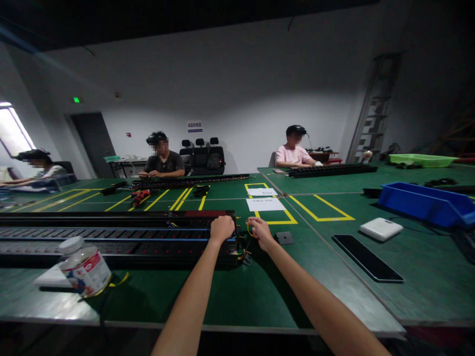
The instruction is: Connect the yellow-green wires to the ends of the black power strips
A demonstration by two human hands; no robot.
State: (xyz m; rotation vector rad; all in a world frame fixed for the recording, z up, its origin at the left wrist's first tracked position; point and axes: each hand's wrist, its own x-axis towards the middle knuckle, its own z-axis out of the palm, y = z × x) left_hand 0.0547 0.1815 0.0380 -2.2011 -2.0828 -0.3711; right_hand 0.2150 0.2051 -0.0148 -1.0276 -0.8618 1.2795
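A long black rail assembly (148, 246) with blue strips and rows of small red dots lies across the left half of the bench. My left hand (221, 229) is closed over its right end, fingers curled down at the edge and partly hidden. Just past that end, my right hand (260, 232) pinches a thin yellow wire (248, 229) between thumb and fingers. Loose wires and a small metal bracket (247, 258) show at the rail's end, below my hands. Beside my right hand a dark square plate (284, 238) rests on the green bench.
A clear jar (86, 269) stands at the near left. To the right are a black tablet (367, 258), a white box (381, 229) and a blue bin (426, 202). Paper sheets (265, 204) and a red drill (140, 198) lie farther back. Several people sit across the bench.
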